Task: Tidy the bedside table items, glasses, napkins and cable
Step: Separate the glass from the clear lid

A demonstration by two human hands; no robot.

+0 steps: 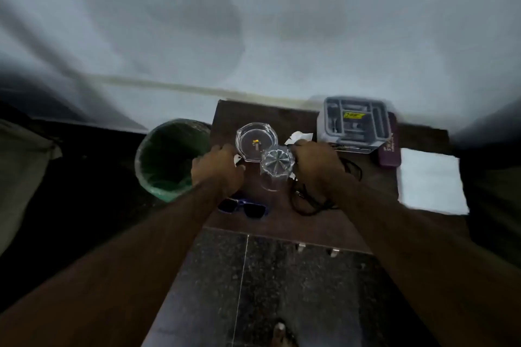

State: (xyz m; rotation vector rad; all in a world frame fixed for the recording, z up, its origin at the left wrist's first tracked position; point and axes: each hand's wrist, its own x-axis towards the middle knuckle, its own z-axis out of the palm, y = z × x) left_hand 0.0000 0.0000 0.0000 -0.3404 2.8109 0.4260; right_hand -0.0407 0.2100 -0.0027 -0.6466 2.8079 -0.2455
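On the brown bedside table (270, 118) stand a clear glass ashtray (255, 141) and a ribbed drinking glass (275, 168) just in front of it. My left hand (217, 169) is beside the ashtray's left edge, fingers curled on a scrap of white napkin (236, 160). My right hand (317, 165) grips a crumpled white napkin (300, 136) to the right of the glass. Blue sunglasses (245, 207) lie near the front edge, partly under my left forearm. A black cable (310, 200) lies coiled under my right wrist.
A green-lined waste bin (169, 158) stands on the floor left of the table. At the back right lie a grey box (355, 124), a purple case (390, 152) and a folded white cloth (431, 180). A wall rises behind; dark tiled floor lies in front.
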